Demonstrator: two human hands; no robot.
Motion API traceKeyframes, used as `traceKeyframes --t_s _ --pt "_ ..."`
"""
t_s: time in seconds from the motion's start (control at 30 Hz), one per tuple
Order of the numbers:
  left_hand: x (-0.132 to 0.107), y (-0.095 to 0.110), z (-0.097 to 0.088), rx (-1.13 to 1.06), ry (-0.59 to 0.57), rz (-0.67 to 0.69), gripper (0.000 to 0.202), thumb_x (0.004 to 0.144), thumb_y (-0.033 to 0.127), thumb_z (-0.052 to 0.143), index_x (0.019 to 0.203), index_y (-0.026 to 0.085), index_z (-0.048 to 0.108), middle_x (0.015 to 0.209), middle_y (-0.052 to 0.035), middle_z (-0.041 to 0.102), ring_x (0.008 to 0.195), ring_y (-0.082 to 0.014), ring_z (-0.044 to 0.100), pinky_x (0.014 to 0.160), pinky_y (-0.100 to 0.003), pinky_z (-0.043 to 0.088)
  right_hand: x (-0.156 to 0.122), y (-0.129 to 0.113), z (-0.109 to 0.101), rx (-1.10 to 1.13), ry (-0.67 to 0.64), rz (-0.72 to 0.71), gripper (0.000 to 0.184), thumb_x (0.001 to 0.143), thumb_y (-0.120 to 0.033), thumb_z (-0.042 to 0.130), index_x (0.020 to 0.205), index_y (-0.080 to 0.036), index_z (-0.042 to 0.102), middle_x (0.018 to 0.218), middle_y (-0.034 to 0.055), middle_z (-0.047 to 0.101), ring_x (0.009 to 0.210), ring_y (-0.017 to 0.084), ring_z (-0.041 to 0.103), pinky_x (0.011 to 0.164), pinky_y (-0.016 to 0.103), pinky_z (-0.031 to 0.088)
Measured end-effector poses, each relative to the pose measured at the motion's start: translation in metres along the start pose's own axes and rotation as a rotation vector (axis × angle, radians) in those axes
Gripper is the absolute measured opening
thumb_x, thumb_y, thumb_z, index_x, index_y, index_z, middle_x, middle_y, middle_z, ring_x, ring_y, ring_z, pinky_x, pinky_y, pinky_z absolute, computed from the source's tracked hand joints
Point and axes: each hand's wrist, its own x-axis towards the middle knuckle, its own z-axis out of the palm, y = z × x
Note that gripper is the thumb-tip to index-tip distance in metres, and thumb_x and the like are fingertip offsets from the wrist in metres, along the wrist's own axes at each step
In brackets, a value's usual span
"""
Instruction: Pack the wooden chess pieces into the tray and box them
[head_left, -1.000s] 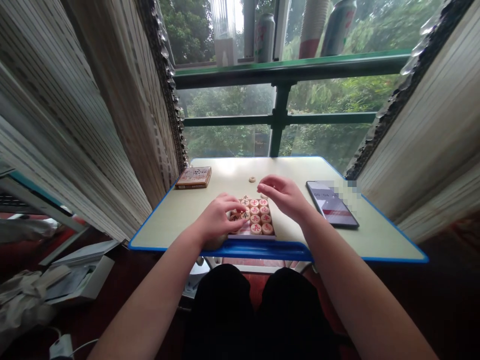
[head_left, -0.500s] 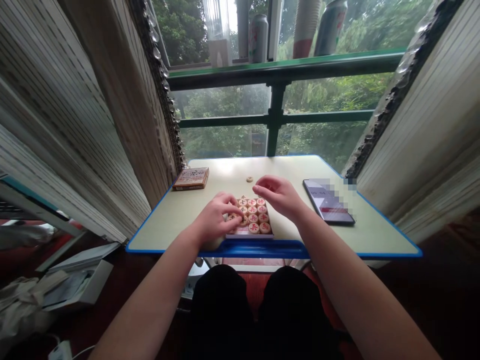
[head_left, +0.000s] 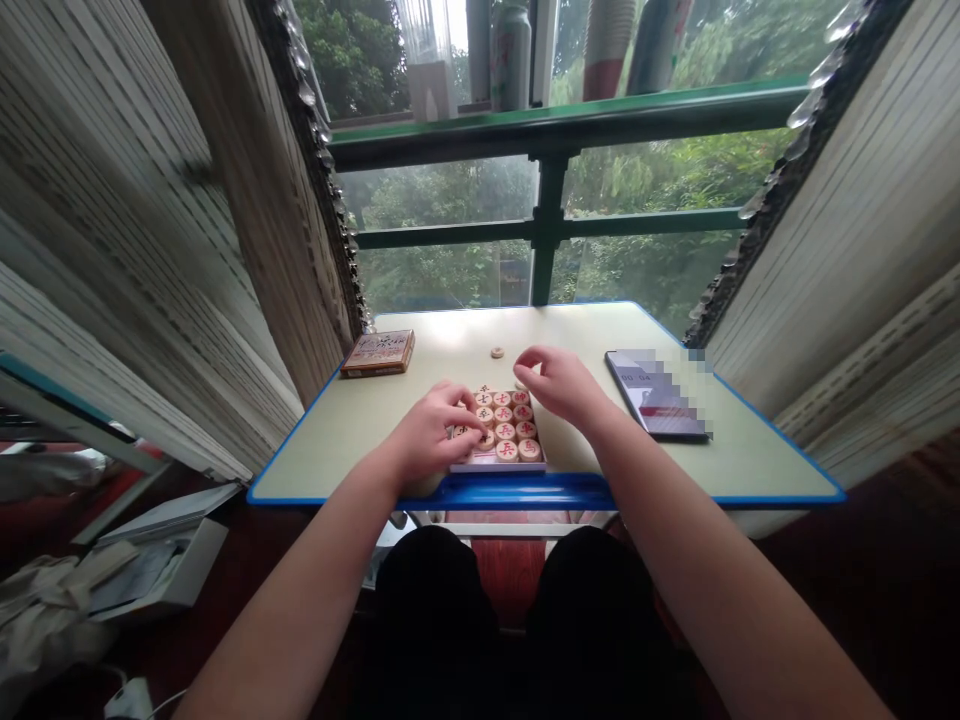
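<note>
A shallow box [head_left: 498, 467] near the front edge of the table holds rows of round Chinese chess pieces [head_left: 506, 431] with red and black characters. My left hand [head_left: 436, 432] reaches over the box's left side. Its thumb and a finger close around a piece [head_left: 487, 439] there, and the hand hides other pieces. Beyond the box's back right corner, my right hand [head_left: 559, 383] is curled with thumb and finger together. A pale edge of a chess piece shows beneath those fingertips. One more loose piece [head_left: 497, 352] lies farther back on the table.
A patterned box lid [head_left: 377, 353] lies at the table's left. To the right rests a phone [head_left: 656, 395] with a lit screen. The blue-edged table [head_left: 337, 440] stands against a window with a green rail [head_left: 555, 230], between curtains. Cans and cups stand on the sill.
My right hand has shifted slightly to the right, and a pale edge now shows under its fingertips. My left hand stays over the box. The view has tilted a little downward.
</note>
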Motion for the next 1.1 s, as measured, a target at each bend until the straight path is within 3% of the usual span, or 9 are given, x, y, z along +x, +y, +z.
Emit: traceKeyframes --t_s 0.13,0.3,0.43,0.53,0.63,0.73,0.9,1.03,1.1 --pt "0.000 0.002 0.000 -0.037 0.059 -0.021 0.020 0.078 0.023 0.054 0.076 0.020 0.074 0.086 -0.0059 0.059 0.088 -0.0195 0.052 0.083 -0.035 0.043 0.004 0.013 0.005 -0.229 -0.010 -0.013 0.028 0.081 -0.011 0.047 0.086 -0.020 0.073 0.100 0.0086 0.067 0.096 0.024 0.055 0.083 0.034 0.042" --pt "0.000 -0.002 -0.001 -0.056 0.298 -0.131 0.022 0.077 0.020 0.050 0.075 0.017 0.071 0.079 -0.0049 0.059 0.079 -0.0170 0.055 0.076 -0.031 0.046 0.007 0.026 0.004 -0.320 -0.119 0.118 0.021 0.080 -0.021 0.054 0.088 -0.019 0.074 0.095 0.0099 0.070 0.087 0.023 0.060 0.078 0.032 0.045" --pt "-0.005 -0.005 -0.002 -0.051 0.246 -0.146 0.022 0.066 0.011 0.049 0.070 0.018 0.070 0.078 -0.0028 0.059 0.074 -0.0146 0.056 0.067 -0.026 0.047 0.008 0.032 0.006 -0.313 -0.141 0.216 0.021 0.079 -0.020 0.056 0.091 -0.018 0.073 0.095 0.0115 0.070 0.087 0.023 0.062 0.077 0.031 0.045" --pt "-0.007 -0.008 -0.003 -0.058 0.242 -0.113 0.023 0.064 0.009 0.048 0.068 0.018 0.069 0.078 -0.0024 0.059 0.074 -0.0141 0.057 0.070 -0.026 0.047 0.008 0.033 0.009 -0.249 -0.122 0.120 0.031 0.079 -0.014 0.053 0.105 -0.019 0.069 0.111 0.0104 0.066 0.098 0.022 0.059 0.085 0.030 0.044" --pt "-0.006 -0.012 -0.003 -0.036 0.332 -0.107 0.025 0.066 0.007 0.046 0.063 0.017 0.068 0.075 -0.0022 0.060 0.071 -0.0135 0.057 0.069 -0.026 0.047 0.008 0.032 0.011 -0.232 -0.171 0.047 0.032 0.078 -0.012 0.052 0.102 -0.021 0.071 0.110 0.0085 0.066 0.101 0.021 0.058 0.089 0.029 0.043" --pt "-0.005 -0.019 -0.001 0.037 0.426 -0.144 0.026 0.068 0.007 0.045 0.059 0.018 0.067 0.073 -0.0022 0.060 0.069 -0.0135 0.057 0.068 -0.026 0.046 0.008 0.033 0.009 -0.267 -0.173 0.115 0.031 0.078 -0.014 0.051 0.100 -0.020 0.072 0.107 0.0104 0.067 0.097 0.023 0.060 0.088 0.032 0.044" --pt "-0.004 -0.028 0.003 0.089 0.331 -0.291 0.024 0.068 0.010 0.045 0.063 0.018 0.067 0.076 -0.0025 0.062 0.071 -0.0150 0.058 0.070 -0.028 0.047 0.008 0.032 0.005 -0.280 -0.153 0.177 0.026 0.079 -0.021 0.053 0.097 -0.018 0.072 0.104 0.0137 0.068 0.094 0.026 0.062 0.082 0.036 0.046" --pt "-0.001 -0.035 0.006 0.091 0.298 -0.451 0.022 0.069 0.012 0.045 0.066 0.017 0.066 0.079 -0.0044 0.063 0.076 -0.0173 0.058 0.076 -0.030 0.047 0.008 0.031 0.007 -0.250 -0.147 0.189 0.021 0.077 -0.024 0.056 0.091 -0.020 0.071 0.098 0.0104 0.070 0.090 0.027 0.063 0.079 0.036 0.047" --pt "0.000 -0.039 0.009 0.065 0.299 -0.517 0.021 0.072 0.013 0.046 0.076 0.016 0.066 0.084 -0.0060 0.064 0.082 -0.0184 0.058 0.079 -0.030 0.046 0.008 0.031 0.008 -0.244 -0.142 0.216 0.018 0.075 -0.025 0.058 0.088 -0.021 0.070 0.096 0.0099 0.070 0.087 0.027 0.063 0.076 0.036 0.047"
